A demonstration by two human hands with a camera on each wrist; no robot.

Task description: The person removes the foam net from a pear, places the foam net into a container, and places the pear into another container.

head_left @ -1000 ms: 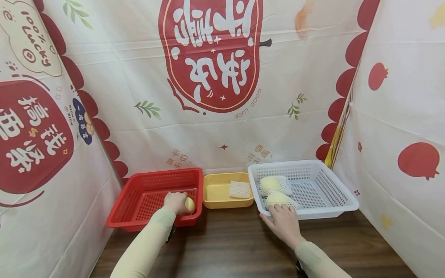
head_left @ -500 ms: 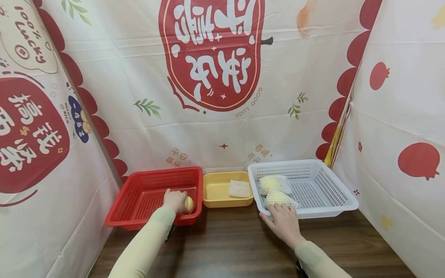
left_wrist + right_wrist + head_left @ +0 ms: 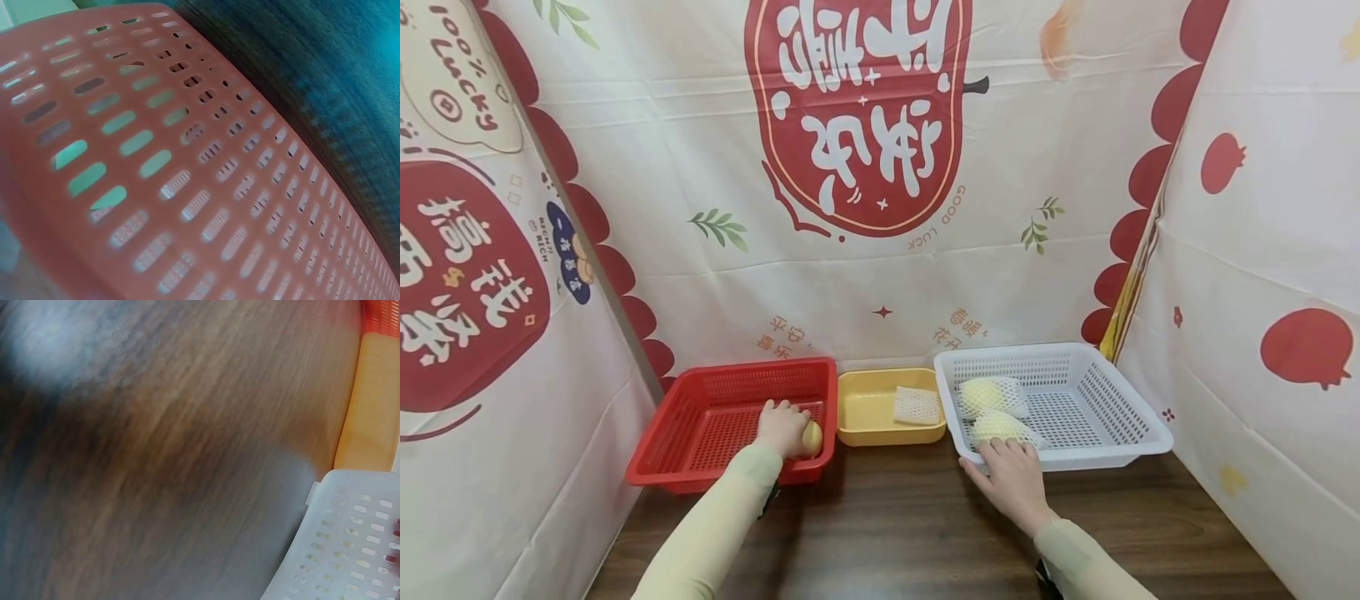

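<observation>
In the head view my left hand reaches over the near side of the red basket and grips a smooth yellow fruit near its right wall. Part of the fruit is hidden by the hand. My right hand lies over the near left rim of the white basket, its fingertips on a yellow fruit in a white foam net. Another netted fruit sits just behind. The left wrist view is filled by the red basket's slotted wall; pale green shapes show through the slots.
Between the baskets stands a small yellow tray, with a flat white foam net in its right half. Brown wooden tabletop lies in front. Printed cloth hangs behind and on both sides.
My left hand has shifted slightly over the yellow fruit inside the red basket, and the fruit has turned a little. The right hand has stayed in place on the netted fruit.
</observation>
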